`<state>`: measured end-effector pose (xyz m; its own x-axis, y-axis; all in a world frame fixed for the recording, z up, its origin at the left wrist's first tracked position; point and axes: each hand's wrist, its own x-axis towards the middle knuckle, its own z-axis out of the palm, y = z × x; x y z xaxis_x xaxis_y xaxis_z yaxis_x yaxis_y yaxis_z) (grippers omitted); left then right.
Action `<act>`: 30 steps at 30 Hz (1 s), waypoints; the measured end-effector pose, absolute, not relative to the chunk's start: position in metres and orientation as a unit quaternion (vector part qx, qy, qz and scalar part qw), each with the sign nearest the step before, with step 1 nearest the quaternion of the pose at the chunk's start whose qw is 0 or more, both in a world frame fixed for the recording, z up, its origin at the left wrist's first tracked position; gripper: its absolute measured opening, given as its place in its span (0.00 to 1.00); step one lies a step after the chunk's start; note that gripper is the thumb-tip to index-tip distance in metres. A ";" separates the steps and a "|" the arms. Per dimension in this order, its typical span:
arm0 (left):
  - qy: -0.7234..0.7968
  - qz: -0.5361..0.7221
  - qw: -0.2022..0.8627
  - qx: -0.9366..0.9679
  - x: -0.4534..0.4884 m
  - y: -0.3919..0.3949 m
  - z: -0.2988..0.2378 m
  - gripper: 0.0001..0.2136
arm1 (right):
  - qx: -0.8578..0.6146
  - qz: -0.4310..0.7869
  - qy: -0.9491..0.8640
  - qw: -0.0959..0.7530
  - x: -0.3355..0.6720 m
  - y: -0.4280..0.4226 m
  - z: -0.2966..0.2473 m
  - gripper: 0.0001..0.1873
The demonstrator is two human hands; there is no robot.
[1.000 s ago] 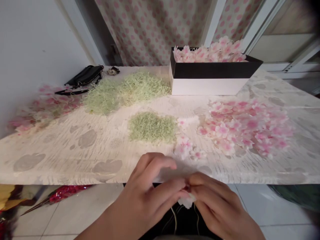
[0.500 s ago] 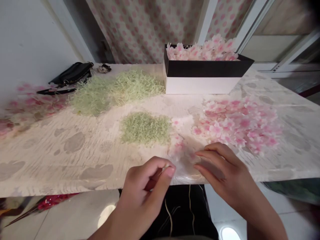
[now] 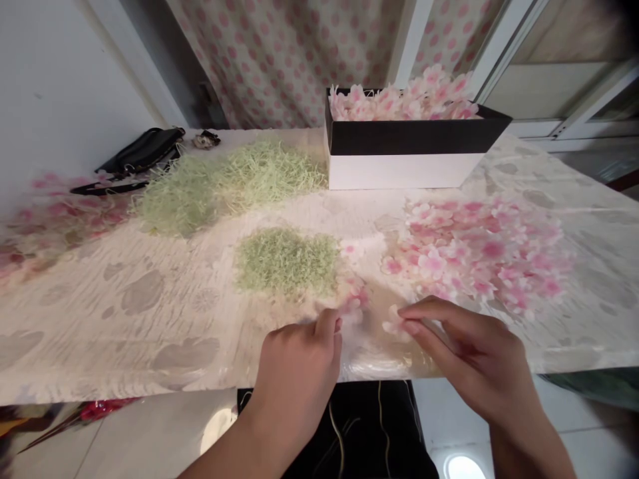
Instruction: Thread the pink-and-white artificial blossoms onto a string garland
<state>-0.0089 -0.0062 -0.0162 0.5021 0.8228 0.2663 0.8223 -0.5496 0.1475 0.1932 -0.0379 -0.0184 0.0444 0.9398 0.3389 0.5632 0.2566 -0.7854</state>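
Pink blossoms (image 3: pixel 479 251) and green shred (image 3: pixel 285 261) lie heaped across the table (image 3: pixel 100 326), the box (image 3: pixel 399 154) brimming. Left hand (image 3: pixel 294 372) and right hand (image 3: pixel 464 352) pinch narrow; holding anything? Can't tell!

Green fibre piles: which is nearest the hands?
The darker, finer pile mid-table, nearest the left hand; the paler heaps lie farther back, beside the box.

No readable text or labels anywhere
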 end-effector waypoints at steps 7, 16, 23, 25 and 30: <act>0.410 0.207 -0.029 0.888 -0.014 -0.010 -0.015 0.10 | -0.487 0.421 -0.598 0.478 0.194 -0.029 -0.015 0.02; 0.277 0.282 -0.067 0.916 -0.022 -0.016 -0.001 0.12 | -0.475 0.476 -0.629 0.389 0.180 -0.015 -0.009 0.07; 0.428 0.318 0.386 0.753 -0.018 -0.013 0.013 0.10 | -0.458 0.484 -0.593 0.452 0.172 -0.020 0.003 0.05; 0.439 0.274 0.522 0.678 -0.017 -0.010 0.018 0.07 | -0.432 0.474 -0.618 0.455 0.171 -0.021 0.004 0.05; 0.420 0.266 0.604 0.622 -0.014 -0.003 0.021 0.09 | -0.442 0.464 -0.630 0.440 0.170 -0.023 0.005 0.08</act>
